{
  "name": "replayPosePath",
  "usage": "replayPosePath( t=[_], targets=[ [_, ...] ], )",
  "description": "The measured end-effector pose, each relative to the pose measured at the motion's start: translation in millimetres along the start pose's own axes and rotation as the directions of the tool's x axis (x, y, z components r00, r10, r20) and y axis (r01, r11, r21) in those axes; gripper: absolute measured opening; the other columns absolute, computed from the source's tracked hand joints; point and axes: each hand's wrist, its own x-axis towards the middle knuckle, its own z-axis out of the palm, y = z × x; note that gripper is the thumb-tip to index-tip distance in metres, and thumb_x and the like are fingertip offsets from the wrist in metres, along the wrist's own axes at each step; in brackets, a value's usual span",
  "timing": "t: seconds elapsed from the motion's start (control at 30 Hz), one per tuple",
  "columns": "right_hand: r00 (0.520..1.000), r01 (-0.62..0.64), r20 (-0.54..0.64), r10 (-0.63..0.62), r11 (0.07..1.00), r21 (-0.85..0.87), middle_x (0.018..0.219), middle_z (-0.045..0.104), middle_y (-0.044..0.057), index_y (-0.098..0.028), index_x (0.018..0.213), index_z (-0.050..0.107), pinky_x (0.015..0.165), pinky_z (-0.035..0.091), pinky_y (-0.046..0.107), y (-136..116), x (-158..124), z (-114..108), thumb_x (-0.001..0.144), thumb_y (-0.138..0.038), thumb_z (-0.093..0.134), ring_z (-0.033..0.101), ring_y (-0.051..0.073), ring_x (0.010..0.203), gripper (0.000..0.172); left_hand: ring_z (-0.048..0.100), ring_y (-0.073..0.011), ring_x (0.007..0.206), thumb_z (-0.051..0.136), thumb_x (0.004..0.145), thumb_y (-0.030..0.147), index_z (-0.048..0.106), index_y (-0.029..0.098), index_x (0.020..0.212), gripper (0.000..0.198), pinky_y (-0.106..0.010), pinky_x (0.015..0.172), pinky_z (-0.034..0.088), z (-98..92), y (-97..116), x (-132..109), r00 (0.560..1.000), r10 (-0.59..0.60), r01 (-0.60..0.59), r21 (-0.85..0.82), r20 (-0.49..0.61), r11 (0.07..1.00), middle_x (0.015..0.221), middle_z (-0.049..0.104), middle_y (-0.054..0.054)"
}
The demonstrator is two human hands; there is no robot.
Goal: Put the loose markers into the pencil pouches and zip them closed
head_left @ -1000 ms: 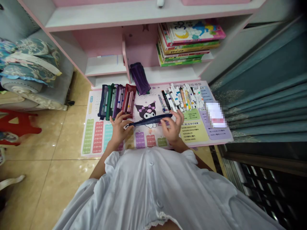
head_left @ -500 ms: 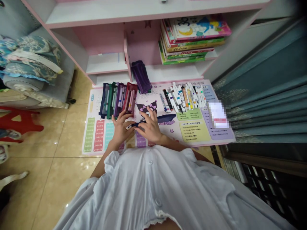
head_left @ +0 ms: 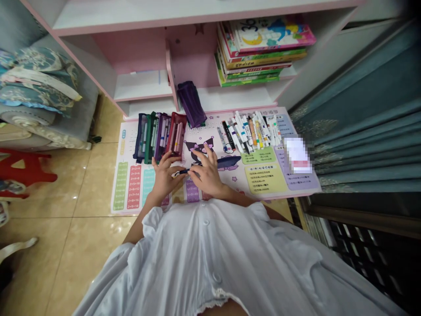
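A navy blue zip pouch lies flat over the cartoon figure on the printed desk mat. My left hand pinches its left end between thumb and fingers. Close beside it, my right hand grips the same edge, thumb and index finger nearly meeting the left ones. The middle of the pouch is hidden under my right hand. Just beyond my left hand stand mesh pouches filled with markers: a blue one, a green one, a purple one and a red one.
Loose markers lie in a pile at the right of the mat. Dark purple pouches lean against the shelf divider. Books are stacked on the shelf. A phone-like white object rests at the right edge, near the curtain.
The view has shifted slightly. Both hands stay at the pouch's left end, with a little less of its dark edge showing between the fingertips.
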Motion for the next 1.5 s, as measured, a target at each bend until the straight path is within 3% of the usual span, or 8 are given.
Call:
replayPosePath(
  t=[0.33, 0.7, 1.5],
  targets=[
    [0.998, -0.027, 0.062, 0.027, 1.000, -0.012, 0.152, 0.054, 0.009, -0.022, 0.074, 0.074, 0.119, 0.020, 0.071, -3, 2, -6, 0.089, -0.024, 0.062, 0.020, 0.040, 0.156, 0.019, 0.044, -0.0350, 0.145, 0.078, 0.084, 0.041, 0.078, 0.030, 0.087, 0.012, -0.070, 0.121, 0.005, 2.1, -2, -2, 1.000, 0.022, -0.022, -0.016, -0.019, 1.000, 0.125, 0.072, -0.006],
    [0.997, -0.046, 0.058, 0.046, 0.999, 0.001, 0.152, 0.054, 0.008, -0.022, 0.073, 0.073, 0.119, 0.019, 0.071, -1, 2, -6, 0.088, -0.023, 0.061, 0.021, 0.040, 0.156, 0.020, 0.044, -0.0337, 0.145, 0.078, 0.084, 0.042, 0.077, 0.030, 0.087, 0.012, -0.067, 0.121, 0.007, 1.4, 0, -2, 1.000, 0.015, -0.015, -0.008, -0.004, 1.000, 0.124, 0.072, -0.006],
    [0.991, -0.105, 0.088, 0.104, 0.994, 0.015, 0.152, 0.055, 0.006, -0.022, 0.069, 0.072, 0.119, 0.018, 0.071, 4, 4, -12, 0.086, -0.021, 0.060, 0.025, 0.039, 0.155, 0.021, 0.043, -0.0357, 0.145, 0.077, 0.085, 0.042, 0.077, 0.028, 0.087, 0.014, -0.072, 0.120, 0.005, 0.9, -1, -1, 0.999, 0.035, -0.036, -0.038, -0.010, 0.999, 0.124, 0.072, -0.005]
  ],
)
